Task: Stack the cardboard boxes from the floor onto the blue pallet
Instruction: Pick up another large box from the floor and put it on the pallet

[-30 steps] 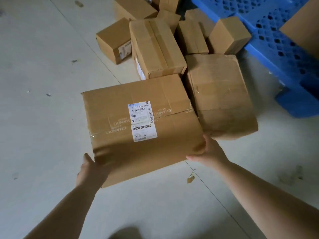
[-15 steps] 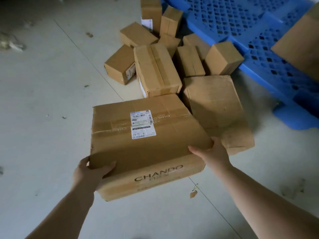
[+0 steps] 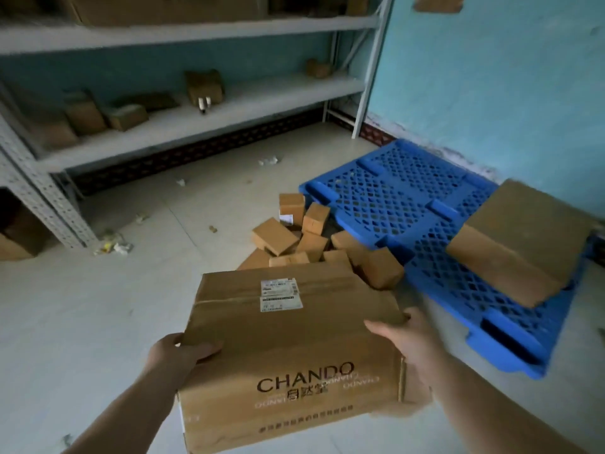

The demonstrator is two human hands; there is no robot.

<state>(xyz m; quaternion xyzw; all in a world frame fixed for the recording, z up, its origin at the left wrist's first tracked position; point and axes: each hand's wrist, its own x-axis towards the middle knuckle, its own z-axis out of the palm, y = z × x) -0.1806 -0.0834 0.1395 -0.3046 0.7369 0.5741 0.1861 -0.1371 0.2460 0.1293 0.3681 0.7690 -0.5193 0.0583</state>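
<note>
I hold a large brown CHANDO cardboard box (image 3: 288, 348) off the floor, close in front of me. My left hand (image 3: 178, 355) grips its left side with the thumb curled over the top edge. My right hand (image 3: 406, 339) grips the right side, thumb on top. The blue pallet (image 3: 409, 204) lies on the floor to the right, by the turquoise wall. One big cardboard box (image 3: 520, 240) sits on the pallet's right part. A heap of small cardboard boxes (image 3: 301, 237) lies on the floor against the pallet's left edge, partly hidden behind the held box.
Grey metal shelving (image 3: 196, 116) with a few small boxes runs along the back wall and the left side. Scraps of paper litter (image 3: 111, 247) lie on the pale tiled floor near the shelf leg. The turquoise wall (image 3: 491, 77) stands behind the pallet.
The box has come up off the floor and toward me, held in both hands. My view has swung upward, so the shelving, the wall and the whole pallet now show.
</note>
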